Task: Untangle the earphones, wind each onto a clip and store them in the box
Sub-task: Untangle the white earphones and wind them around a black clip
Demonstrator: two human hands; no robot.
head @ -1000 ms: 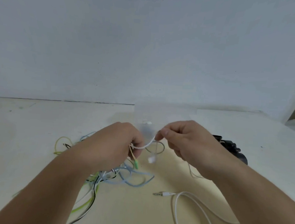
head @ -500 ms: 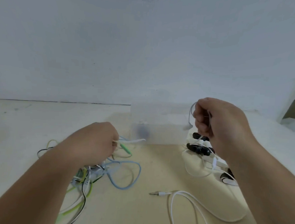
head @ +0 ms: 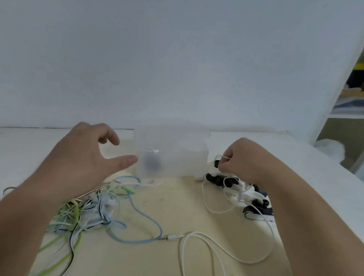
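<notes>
**Right hand pinching the white earphone, left hand free**

So the two hands are well apart here, one on each side of the box. The right hand has its fingers curled in and pinches a thin strand of the white earphone just beside the box's right end. From that pinch the cable drops in loose loops over the pile of black and white clips sitting on the table under the wrist. The rest of it sweeps round toward the near edge, and its plug lies out front, tip right at a loop of the blue cable.

The left hand holds nothing. Fingers loose and spread, thumb pointing at the box's left wall, very close to it, can't tell if it touches. It hovers above the tangle of earphones, a mess of green, blue, black and white cords on the left of the table.

The box is translucent and stands at the back against the wall. There's a dark round blur inside it, no idea what that is.
</notes>
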